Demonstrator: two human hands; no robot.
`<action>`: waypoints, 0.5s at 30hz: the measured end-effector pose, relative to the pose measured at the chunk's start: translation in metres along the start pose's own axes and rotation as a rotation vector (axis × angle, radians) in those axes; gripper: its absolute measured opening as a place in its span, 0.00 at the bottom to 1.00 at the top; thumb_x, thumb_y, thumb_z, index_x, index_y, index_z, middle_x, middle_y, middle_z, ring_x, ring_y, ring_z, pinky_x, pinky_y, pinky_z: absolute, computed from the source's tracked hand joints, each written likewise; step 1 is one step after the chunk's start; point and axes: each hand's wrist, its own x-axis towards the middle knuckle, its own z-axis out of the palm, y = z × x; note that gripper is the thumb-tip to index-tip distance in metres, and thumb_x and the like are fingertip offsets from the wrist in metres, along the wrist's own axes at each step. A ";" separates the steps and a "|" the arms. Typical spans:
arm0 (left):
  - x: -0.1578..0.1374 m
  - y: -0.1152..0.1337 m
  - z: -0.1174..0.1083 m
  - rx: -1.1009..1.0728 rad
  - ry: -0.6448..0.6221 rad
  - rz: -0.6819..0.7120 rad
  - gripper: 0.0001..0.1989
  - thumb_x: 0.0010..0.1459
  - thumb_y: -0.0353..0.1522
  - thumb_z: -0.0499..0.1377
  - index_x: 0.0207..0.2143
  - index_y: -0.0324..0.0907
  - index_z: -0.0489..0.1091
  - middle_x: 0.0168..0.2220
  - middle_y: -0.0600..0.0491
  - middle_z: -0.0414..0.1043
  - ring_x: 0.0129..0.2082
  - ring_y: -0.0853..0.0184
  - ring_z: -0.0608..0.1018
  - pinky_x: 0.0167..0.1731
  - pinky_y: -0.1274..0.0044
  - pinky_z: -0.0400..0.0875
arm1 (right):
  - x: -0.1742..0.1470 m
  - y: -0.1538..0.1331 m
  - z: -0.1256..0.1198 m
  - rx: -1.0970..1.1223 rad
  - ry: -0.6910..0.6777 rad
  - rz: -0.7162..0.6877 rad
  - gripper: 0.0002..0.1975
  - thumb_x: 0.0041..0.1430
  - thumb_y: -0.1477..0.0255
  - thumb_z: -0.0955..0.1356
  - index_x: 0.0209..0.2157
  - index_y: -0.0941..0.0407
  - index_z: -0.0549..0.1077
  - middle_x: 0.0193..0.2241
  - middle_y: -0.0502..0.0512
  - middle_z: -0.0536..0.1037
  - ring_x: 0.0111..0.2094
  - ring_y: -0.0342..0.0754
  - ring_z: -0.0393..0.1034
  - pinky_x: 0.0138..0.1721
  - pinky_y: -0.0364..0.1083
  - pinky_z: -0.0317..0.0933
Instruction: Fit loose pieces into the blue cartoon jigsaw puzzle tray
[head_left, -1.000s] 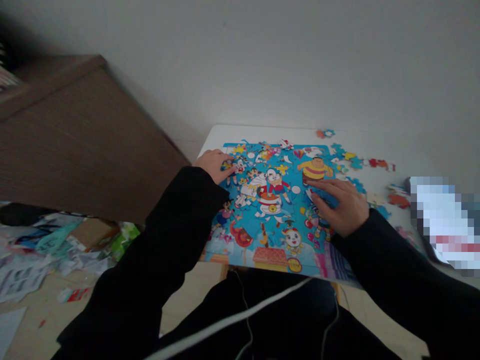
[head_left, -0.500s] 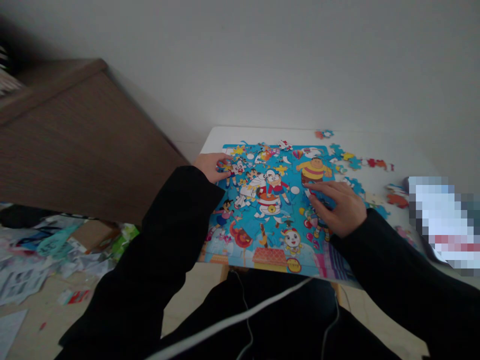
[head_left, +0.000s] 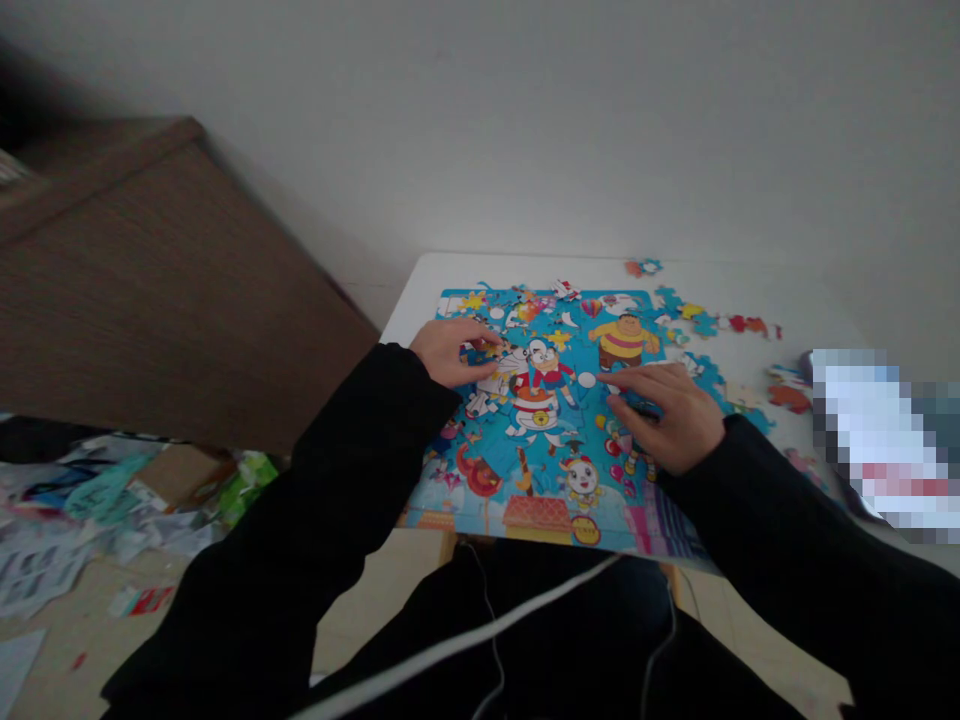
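A brightly coloured cartoon jigsaw puzzle [head_left: 551, 460] lies on the white table, its lower part joined. Over its left side, my left hand [head_left: 454, 352] has thumb and fingers apart, at the edge of a cluster of loose puzzle pieces [head_left: 504, 372] beside the central figure. Nothing shows clearly in its grasp, though the fingers hide part of the pieces. My right hand [head_left: 669, 415] rests low over the right side, below the figure in a yellow striped shirt. Its forefinger and thumb are spread, with the forefinger tip near a white circle in the picture.
More loose puzzle pieces [head_left: 703, 322] lie along the puzzle's right side and on the white table [head_left: 517, 268]. A blurred-out device [head_left: 874, 430] sits at the right. A brown cabinet [head_left: 165, 290] stands left, with litter on the floor. A white cable [head_left: 480, 637] crosses my lap.
My left hand has moved right, from the puzzle's left edge to the loose pieces near the central figure. My right hand has shifted slightly left.
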 end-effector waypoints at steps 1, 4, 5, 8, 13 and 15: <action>0.000 0.005 0.005 -0.023 -0.018 0.063 0.13 0.49 0.37 0.59 0.37 0.40 0.73 0.34 0.50 0.75 0.34 0.66 0.76 0.36 0.75 0.70 | 0.000 -0.001 0.001 0.010 -0.035 -0.044 0.14 0.58 0.69 0.62 0.43 0.56 0.74 0.39 0.57 0.78 0.41 0.51 0.70 0.43 0.52 0.64; 0.001 0.021 0.021 -0.091 -0.026 0.209 0.11 0.51 0.36 0.58 0.35 0.39 0.73 0.35 0.49 0.75 0.37 0.66 0.76 0.39 0.75 0.70 | -0.003 -0.008 0.003 -0.018 -0.180 -0.172 0.18 0.59 0.66 0.62 0.50 0.54 0.69 0.50 0.55 0.72 0.52 0.54 0.62 0.53 0.58 0.56; 0.001 0.025 0.025 -0.101 -0.012 0.236 0.10 0.51 0.35 0.57 0.34 0.39 0.73 0.35 0.49 0.75 0.38 0.66 0.76 0.40 0.75 0.70 | -0.004 -0.011 0.005 -0.040 -0.227 -0.201 0.19 0.60 0.65 0.61 0.52 0.52 0.67 0.53 0.54 0.69 0.55 0.56 0.59 0.55 0.61 0.51; 0.001 0.031 0.033 -0.084 0.044 0.244 0.08 0.53 0.31 0.55 0.34 0.40 0.73 0.35 0.50 0.75 0.38 0.67 0.76 0.40 0.75 0.70 | -0.007 -0.017 0.008 -0.070 -0.316 -0.241 0.20 0.62 0.63 0.59 0.54 0.51 0.64 0.55 0.52 0.66 0.56 0.56 0.58 0.57 0.66 0.40; 0.001 0.026 0.029 -0.032 0.061 0.202 0.13 0.52 0.37 0.58 0.38 0.39 0.72 0.38 0.48 0.75 0.39 0.64 0.76 0.41 0.72 0.69 | -0.007 -0.018 0.008 -0.051 -0.333 -0.242 0.20 0.62 0.63 0.59 0.54 0.50 0.64 0.54 0.53 0.67 0.55 0.54 0.61 0.57 0.67 0.39; 0.001 0.022 0.026 -0.004 0.007 0.211 0.20 0.49 0.42 0.61 0.40 0.38 0.71 0.40 0.46 0.75 0.40 0.62 0.76 0.43 0.71 0.69 | -0.007 -0.018 0.008 -0.047 -0.338 -0.240 0.20 0.61 0.63 0.60 0.54 0.50 0.64 0.54 0.53 0.67 0.54 0.54 0.61 0.57 0.67 0.39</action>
